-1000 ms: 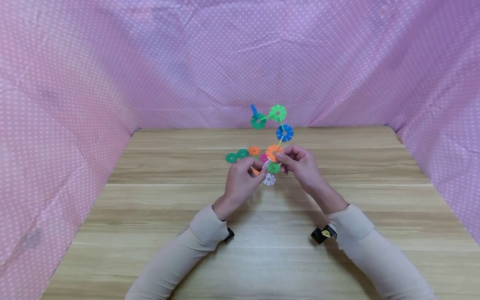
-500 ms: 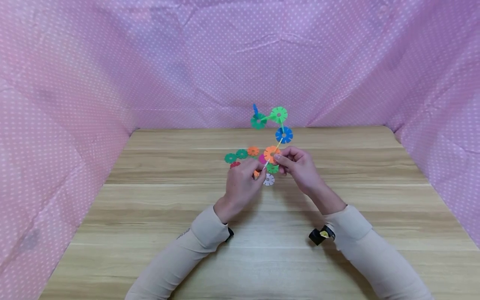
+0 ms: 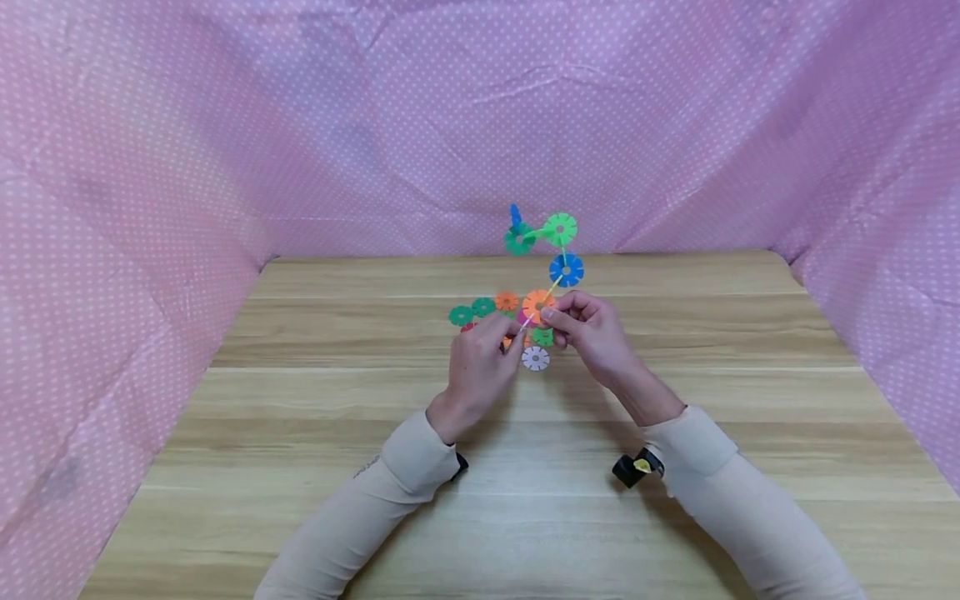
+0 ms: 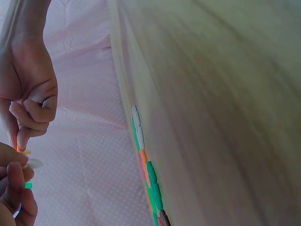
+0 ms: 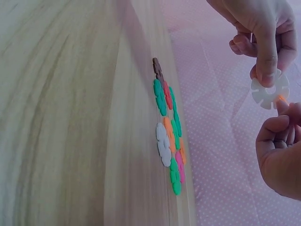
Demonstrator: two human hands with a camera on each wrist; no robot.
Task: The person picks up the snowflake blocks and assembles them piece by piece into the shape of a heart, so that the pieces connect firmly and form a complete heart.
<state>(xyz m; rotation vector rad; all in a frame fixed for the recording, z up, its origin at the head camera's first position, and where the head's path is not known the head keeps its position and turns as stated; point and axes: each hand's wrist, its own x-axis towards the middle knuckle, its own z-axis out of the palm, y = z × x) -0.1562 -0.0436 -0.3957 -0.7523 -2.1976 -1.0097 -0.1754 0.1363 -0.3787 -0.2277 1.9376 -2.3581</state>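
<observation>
In the head view my left hand (image 3: 480,358) pinches a white notched disc, seen edge-on there. Its flat face shows in the right wrist view, where the white disc (image 5: 263,98) meets a bit of orange at one slot. My right hand (image 3: 600,342) pinches an orange notched disc (image 3: 536,303) between thumb and fingers. From that orange disc a joined chain runs up and away: a yellow disc (image 3: 554,287) edge-on, a blue disc (image 3: 566,270), a light green disc (image 3: 560,227), a dark green disc (image 3: 517,241) and another blue disc (image 3: 515,215). Both hands are above the table.
Several loose discs lie on the wooden table (image 3: 540,533) beneath the hands, among them a white one (image 3: 536,359), a dark green one (image 3: 461,316) and a brown one (image 5: 157,69). A pink dotted cloth (image 3: 480,125) hangs behind and at both sides.
My right hand has shifted slightly left, bringing the orange disc closer over the left hand's fingertips. The white disc has moved a little left too, and the chain's far end has tilted.
</observation>
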